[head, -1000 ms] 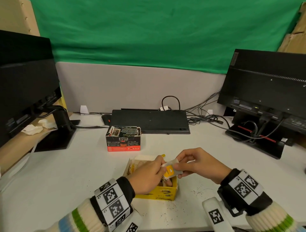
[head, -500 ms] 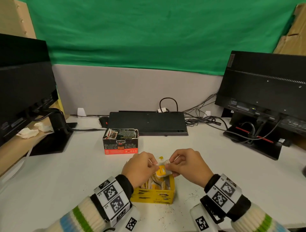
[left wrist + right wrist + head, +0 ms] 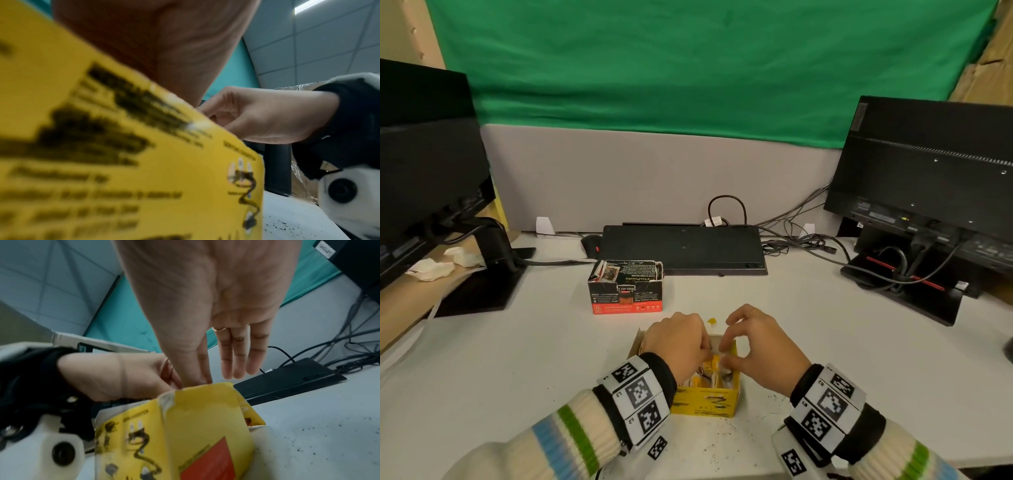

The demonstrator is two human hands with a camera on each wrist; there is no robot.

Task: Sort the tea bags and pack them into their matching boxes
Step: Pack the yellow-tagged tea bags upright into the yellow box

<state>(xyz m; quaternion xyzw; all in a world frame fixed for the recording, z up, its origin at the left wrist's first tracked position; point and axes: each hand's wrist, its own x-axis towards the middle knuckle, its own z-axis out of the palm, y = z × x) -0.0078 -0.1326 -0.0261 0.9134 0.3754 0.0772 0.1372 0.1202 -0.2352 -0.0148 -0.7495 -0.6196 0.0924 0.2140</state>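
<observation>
An open yellow tea box (image 3: 705, 399) stands near the table's front edge with several tea bags (image 3: 710, 377) inside. Both hands are over its mouth. My left hand (image 3: 703, 351) curls its fingers down into the box. My right hand (image 3: 726, 354) pinches with thumb and index finger at the same spot, its other fingers (image 3: 236, 363) held straight. Between the two sets of fingertips sits a yellow-tagged tea bag (image 3: 711, 363), low inside the box; the contact itself is partly hidden. The black and red tea box (image 3: 625, 289) stands open behind, to the left.
A small yellow scrap (image 3: 711, 321) lies just beyond the yellow box. Loose tea specks (image 3: 722, 435) dot the table in front. A black keyboard (image 3: 683, 248) lies at the back, monitors (image 3: 935, 178) stand at both sides, and cables (image 3: 801, 240) trail at the right.
Both hands have come down from above the yellow box into its mouth, carrying the tea bag with them. The camera has tilted slightly downward.
</observation>
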